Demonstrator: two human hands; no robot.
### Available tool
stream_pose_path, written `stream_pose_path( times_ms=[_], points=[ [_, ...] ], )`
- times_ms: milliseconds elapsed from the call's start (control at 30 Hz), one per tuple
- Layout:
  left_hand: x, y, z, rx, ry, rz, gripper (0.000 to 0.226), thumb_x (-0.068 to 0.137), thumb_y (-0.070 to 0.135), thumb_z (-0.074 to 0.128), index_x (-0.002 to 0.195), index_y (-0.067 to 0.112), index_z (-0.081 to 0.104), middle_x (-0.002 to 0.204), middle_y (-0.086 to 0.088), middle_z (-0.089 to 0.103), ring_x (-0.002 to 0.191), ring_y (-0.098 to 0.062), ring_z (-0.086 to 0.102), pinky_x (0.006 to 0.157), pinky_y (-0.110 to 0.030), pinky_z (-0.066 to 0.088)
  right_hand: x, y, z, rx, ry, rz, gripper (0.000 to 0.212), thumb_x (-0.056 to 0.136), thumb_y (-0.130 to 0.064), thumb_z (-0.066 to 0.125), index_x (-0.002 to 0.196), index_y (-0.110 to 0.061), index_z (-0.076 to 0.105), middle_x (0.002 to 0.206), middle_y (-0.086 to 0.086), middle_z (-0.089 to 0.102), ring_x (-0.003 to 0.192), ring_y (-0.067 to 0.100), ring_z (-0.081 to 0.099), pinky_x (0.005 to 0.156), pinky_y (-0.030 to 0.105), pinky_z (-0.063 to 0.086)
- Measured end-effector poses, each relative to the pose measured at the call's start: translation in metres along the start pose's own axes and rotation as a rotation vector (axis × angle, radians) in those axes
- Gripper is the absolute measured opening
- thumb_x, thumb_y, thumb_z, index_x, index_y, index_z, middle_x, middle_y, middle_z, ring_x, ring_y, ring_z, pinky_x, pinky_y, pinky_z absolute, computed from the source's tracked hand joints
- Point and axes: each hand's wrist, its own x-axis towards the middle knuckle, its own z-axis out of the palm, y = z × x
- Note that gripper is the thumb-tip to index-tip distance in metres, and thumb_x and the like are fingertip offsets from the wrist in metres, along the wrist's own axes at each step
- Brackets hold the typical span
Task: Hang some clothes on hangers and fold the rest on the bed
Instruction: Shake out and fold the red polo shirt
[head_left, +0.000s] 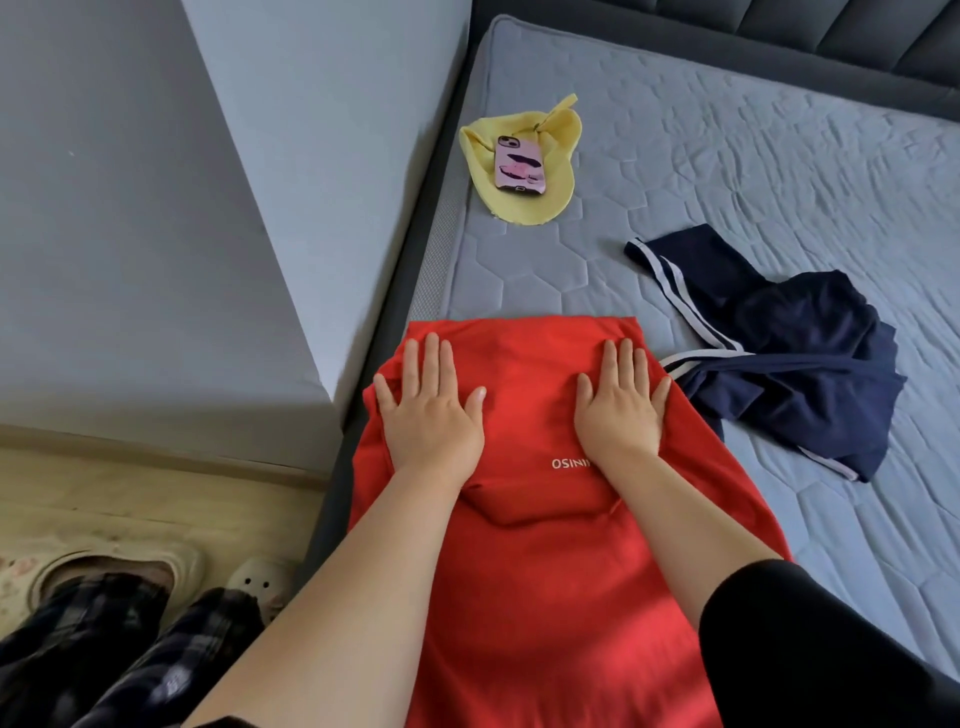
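Red top (524, 415) w/ white lettering, folded, near edge of bed (727, 156). Both hands flat on it, fingers straight: left (428, 410), right (621, 405). Grey quilted cover.

Pink-cased phone (519, 165), pale slippers (262, 579), wooden floor (130, 499)
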Motion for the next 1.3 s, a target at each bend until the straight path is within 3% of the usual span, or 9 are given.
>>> stream_pose_path(
  times_ms=[100,200,367,500,600,700,933,1100,1300],
  points=[
    [0.018,-0.003,-0.017,-0.009,0.044,-0.077,0.069,0.097,0.052,0.014,0.153,0.014,0.003,0.161,-0.002,-0.005,0.147,-0.026,-0.012,0.114,-0.057,-0.001,0.001,-0.007,-0.017,0.009,0.097,-0.123,0.066,0.095,-0.030,0.036,0.153,-0.010,0.013,0.161,0.012,0.004,0.148,0.025,-0.003,0.117,0.048,-0.005],
    [0.039,0.002,-0.032,-0.039,0.102,0.143,0.066,0.098,0.044,0.032,0.153,0.015,0.009,0.161,-0.003,0.006,0.147,-0.030,-0.010,0.114,-0.058,0.001,0.012,-0.020,-0.041,0.068,0.127,-0.432,0.085,0.075,-0.006,0.048,0.152,-0.013,0.015,0.161,0.011,0.006,0.148,0.024,-0.002,0.117,0.045,-0.006],
    [0.064,0.008,-0.041,-0.097,-0.159,0.301,0.072,0.096,0.033,0.049,0.153,0.019,0.008,0.156,-0.002,0.027,0.148,-0.023,0.003,0.112,-0.061,-0.001,0.062,-0.035,-0.069,-0.141,-0.300,-0.531,0.090,0.076,-0.007,0.059,0.152,-0.024,0.014,0.160,0.005,0.014,0.148,0.023,-0.001,0.116,0.051,-0.006],
    [0.073,0.003,-0.056,-0.046,-0.234,0.315,0.072,0.087,0.027,0.063,0.149,0.019,0.028,0.143,-0.010,0.040,0.138,-0.027,0.031,0.113,-0.059,0.007,0.084,-0.038,-0.089,-0.273,-0.532,-0.445,0.059,0.073,-0.026,0.080,0.122,-0.018,0.048,0.131,0.004,0.053,0.118,0.024,0.048,0.107,0.049,0.025],
    [0.071,0.000,-0.073,0.010,-0.212,0.341,0.038,0.083,0.011,0.058,0.121,0.012,0.059,0.120,-0.014,0.055,0.117,-0.034,0.051,0.103,-0.046,0.035,0.081,-0.050,-0.108,-0.361,-0.610,-0.453,0.050,0.067,-0.024,0.085,0.105,-0.013,0.056,0.107,0.007,0.062,0.090,0.023,0.056,0.078,0.031,0.045],
    [0.061,0.002,-0.091,0.023,-0.050,0.241,0.022,0.084,0.007,0.052,0.101,0.006,0.065,0.108,-0.016,0.062,0.102,-0.038,0.059,0.080,-0.040,0.047,0.072,-0.060,-0.130,-0.457,-0.452,-0.491,0.044,0.069,-0.027,0.084,0.102,-0.012,0.061,0.097,0.006,0.063,0.087,0.026,0.059,0.067,0.029,0.043],
    [0.039,0.018,-0.164,0.016,0.377,0.203,0.025,0.076,-0.005,0.051,0.099,0.004,0.058,0.109,-0.015,0.051,0.099,-0.035,0.049,0.064,-0.037,0.029,0.043,-0.060,-0.182,-0.275,0.284,-0.602,0.019,0.075,-0.001,0.061,0.083,-0.013,0.048,0.094,0.014,0.063,0.088,0.036,0.058,0.073,0.038,0.038],
    [-0.027,0.015,-0.153,-0.012,0.199,0.376,0.030,0.076,0.003,0.057,0.106,0.009,0.058,0.105,-0.010,0.055,0.101,-0.032,0.052,0.078,-0.039,0.042,-0.015,-0.021,-0.169,-0.163,0.242,-0.754,0.023,0.065,0.010,0.054,0.076,-0.010,0.046,0.080,0.017,0.057,0.077,0.038,0.056,0.062,0.035,0.028],
    [-0.122,0.004,-0.108,0.069,-0.018,0.617,0.024,0.076,0.011,0.055,0.100,0.016,0.057,0.098,-0.003,0.058,0.095,-0.030,0.059,0.070,-0.036,0.041,-0.115,0.041,-0.118,0.002,0.392,-0.865,0.014,0.061,-0.003,0.047,0.074,-0.006,0.055,0.066,0.011,0.051,0.060,0.032,0.052,0.056,0.038,0.039]
  ],
)
